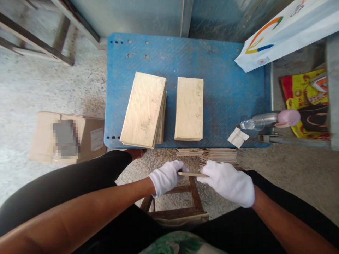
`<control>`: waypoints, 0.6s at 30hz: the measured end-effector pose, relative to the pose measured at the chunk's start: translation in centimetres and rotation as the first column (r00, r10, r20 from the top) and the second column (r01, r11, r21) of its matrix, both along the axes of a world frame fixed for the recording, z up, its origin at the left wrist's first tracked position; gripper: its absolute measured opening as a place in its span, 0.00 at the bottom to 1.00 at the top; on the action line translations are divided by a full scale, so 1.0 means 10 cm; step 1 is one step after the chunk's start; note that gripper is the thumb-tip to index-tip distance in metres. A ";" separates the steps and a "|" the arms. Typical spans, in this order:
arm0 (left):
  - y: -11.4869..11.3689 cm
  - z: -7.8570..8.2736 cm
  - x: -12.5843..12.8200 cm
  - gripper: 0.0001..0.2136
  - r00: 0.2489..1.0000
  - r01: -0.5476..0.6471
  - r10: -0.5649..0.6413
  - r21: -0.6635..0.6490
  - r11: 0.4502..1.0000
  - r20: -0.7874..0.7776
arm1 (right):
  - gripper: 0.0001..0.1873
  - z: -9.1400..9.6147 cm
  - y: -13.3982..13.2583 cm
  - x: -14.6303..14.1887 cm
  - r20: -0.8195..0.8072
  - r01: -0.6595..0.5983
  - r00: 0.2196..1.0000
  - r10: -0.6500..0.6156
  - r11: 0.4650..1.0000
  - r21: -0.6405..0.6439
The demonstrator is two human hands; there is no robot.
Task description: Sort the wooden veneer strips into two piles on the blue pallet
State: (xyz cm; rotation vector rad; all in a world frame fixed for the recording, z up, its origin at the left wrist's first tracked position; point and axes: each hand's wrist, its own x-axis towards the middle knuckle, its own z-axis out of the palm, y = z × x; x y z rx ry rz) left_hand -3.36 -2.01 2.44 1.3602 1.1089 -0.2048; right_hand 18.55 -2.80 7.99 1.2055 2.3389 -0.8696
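Note:
Both my hands wear white gloves and meet over my lap. My left hand (167,176) is closed on the left end of a thin pale wooden panel (191,174) seen edge-on. My right hand (228,182) grips its right end, fingers curled over it. Just beyond them a low stack of similar thin panels (212,153) lies by the near edge of the blue platform (225,91). On the platform lie two piles of pale rectangular panels: a thicker left pile (144,108) and a thinner right pile (189,108).
A small folded white cloth (237,137) and a bottle with a pink cap (272,120) lie at the platform's right edge. A white printed bag (286,31) leans at the back right. A cardboard box (66,137) sits on the floor at left. A wooden stool frame (182,204) shows between my legs.

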 end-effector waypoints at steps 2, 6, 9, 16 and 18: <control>0.08 -0.02 -0.02 0.14 0.987 0.155 -0.154 0.016 0.988 -0.040 | 0.18 -0.10 -0.09 -0.05 0.038 0.009 0.999 -0.010 0.999 0.035; 0.18 -0.03 -0.07 0.21 0.872 0.447 -0.414 0.083 0.890 -0.260 | 0.18 -0.36 -0.21 -0.12 0.109 0.015 0.994 -0.020 0.999 0.050; 0.22 0.02 -0.09 0.21 0.793 0.559 -0.514 0.057 0.827 -0.326 | 0.21 -0.54 -0.25 -0.11 0.183 0.029 0.982 -0.038 0.998 0.055; 0.27 0.29 -0.07 0.16 0.689 0.715 -0.688 0.056 0.697 -0.229 | 0.23 -0.83 -0.24 0.00 0.222 0.066 0.972 -0.079 0.996 0.064; 0.26 0.32 -0.07 0.15 0.682 0.720 -0.694 0.044 0.693 -0.231 | 0.23 -0.89 -0.24 0.01 0.225 0.083 0.970 -0.094 0.995 0.056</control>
